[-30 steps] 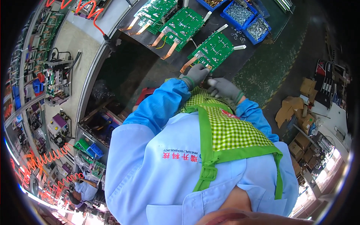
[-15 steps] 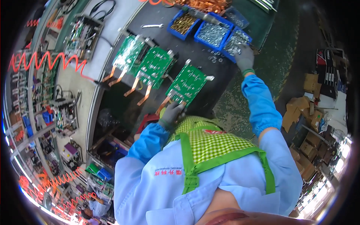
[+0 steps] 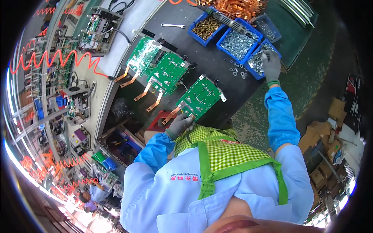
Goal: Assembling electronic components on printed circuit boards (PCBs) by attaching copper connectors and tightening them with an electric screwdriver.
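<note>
My left hand (image 3: 180, 125), in a grey glove, is closed at the near end of a green circuit board (image 3: 200, 97), its fingers on a copper strip there. A second copper strip (image 3: 172, 116) sticks out beside them. Over the right-hand blue bin of small metal washers (image 3: 255, 62) is my gloved right hand (image 3: 272, 68). Its fingers are bunched together at the washers; whatever is between the fingertips is too small to make out. Two more green boards with copper strips, a middle one (image 3: 167, 73) and a far-left one (image 3: 143, 56), stand left of the first.
Beside the right-hand bin are a blue bin of silvery hardware (image 3: 237, 44) and one of brassy fasteners (image 3: 208, 29). A power screwdriver (image 3: 229, 22) lies across them. Loose washers (image 3: 237, 72) and a wrench (image 3: 173, 25) lie on the dark table. Copper pieces (image 3: 241, 7) are heaped behind.
The whole view has shifted, so the table appears lower and farther right. My right hand remains at the washer bin, its fingers now more bunched. My left hand stays at the board's near end.
</note>
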A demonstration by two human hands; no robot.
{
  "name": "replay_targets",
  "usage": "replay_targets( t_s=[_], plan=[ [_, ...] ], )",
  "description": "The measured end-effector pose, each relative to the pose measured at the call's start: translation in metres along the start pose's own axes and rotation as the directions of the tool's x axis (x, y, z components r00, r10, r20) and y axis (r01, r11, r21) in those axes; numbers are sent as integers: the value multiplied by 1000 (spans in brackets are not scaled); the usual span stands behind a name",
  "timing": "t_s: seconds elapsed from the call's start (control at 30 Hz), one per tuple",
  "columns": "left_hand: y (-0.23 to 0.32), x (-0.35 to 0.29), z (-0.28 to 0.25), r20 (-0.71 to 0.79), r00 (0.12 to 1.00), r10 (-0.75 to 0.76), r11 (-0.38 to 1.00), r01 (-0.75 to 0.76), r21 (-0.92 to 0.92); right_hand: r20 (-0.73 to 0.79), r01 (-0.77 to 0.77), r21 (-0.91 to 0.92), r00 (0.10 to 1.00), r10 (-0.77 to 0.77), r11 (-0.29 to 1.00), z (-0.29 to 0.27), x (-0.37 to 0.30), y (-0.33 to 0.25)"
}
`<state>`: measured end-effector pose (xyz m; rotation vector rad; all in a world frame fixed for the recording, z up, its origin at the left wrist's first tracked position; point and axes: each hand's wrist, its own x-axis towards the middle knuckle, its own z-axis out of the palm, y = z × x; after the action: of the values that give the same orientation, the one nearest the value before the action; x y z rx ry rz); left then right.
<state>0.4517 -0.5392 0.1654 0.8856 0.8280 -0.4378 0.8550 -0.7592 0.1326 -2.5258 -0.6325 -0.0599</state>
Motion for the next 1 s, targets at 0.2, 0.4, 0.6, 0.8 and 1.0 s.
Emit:
replay_targets(
  t_s=[0.2,0.4,0.6,0.8,1.0],
  plan=[
    [-1,-1,-4,-2,999,-35,998,35,-54,130,159,284,971,-202,946,21,25,-28],
    [-2,-1,2,-22,1000,14,997,-15,-81,533,355,-201,821,-202,913,62,72,-48],
    [-9,3,-1,-17,999,49,994,-51,-93,613,338,-415,790,-15,845,79,75,-64],
    [-6,3,-2,-26,1000,6,1000,-6,-12,527,241,-391,850,2,888,62,68,-79],
    [-4,5,-7,30,1000,-7,1000,8,-17,285,117,-32,953,-103,993,-10,31,-100]
  ],
)
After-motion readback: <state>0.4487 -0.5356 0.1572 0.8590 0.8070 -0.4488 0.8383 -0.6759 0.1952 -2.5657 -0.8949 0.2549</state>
